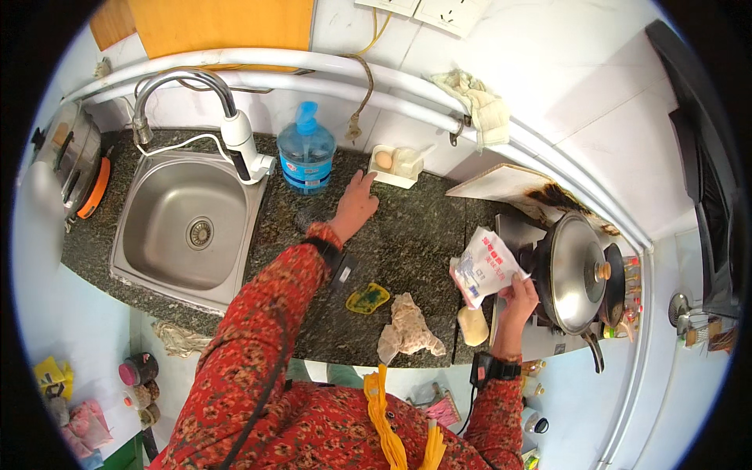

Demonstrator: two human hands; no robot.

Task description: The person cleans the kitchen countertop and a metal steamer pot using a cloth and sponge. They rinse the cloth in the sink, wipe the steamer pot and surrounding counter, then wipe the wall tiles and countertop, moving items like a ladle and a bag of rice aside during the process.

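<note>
My left hand (354, 205) reaches over the granite counter, its fingertips at the near left corner of a white tray (392, 181) that holds an egg (383, 160) and a translucent item. Whether the fingers grip the tray cannot be told. In my right hand (519, 298) is a white paper bag (485, 267) with red print, pinched at its lower right edge. Just below the bag lies a pale yellow oval block (473, 326). A crumpled beige cloth (408, 329) and a yellow and green scouring pad (368, 298) rest nearer my body.
A steel sink (182, 226) with a faucet (238, 138) is at left, and a blue plastic bottle (306, 155) stands behind my left hand. At right, a lidded wok (573, 273) sits on the stove, its handle pointing toward me. A rag (484, 111) hangs over white wall pipes.
</note>
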